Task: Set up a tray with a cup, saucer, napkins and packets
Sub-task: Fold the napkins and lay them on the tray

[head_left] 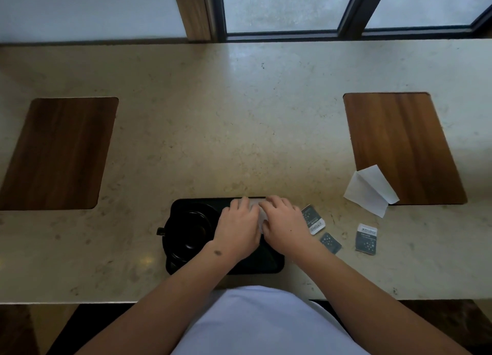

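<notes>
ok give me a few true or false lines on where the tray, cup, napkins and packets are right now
1. Both hands, left hand and right hand, rest on a white napkin lying in the black tray. True.
2. The black cup stands on the right wooden inlay. False: it sits in the tray's left part.
3. Three packets lie on the counter right of the tray. True.
4. The second napkin is already in the tray. False: it lies at the right inlay's near corner.
5. The packets are stacked in the cup. False: they lie apart on the counter.
</notes>
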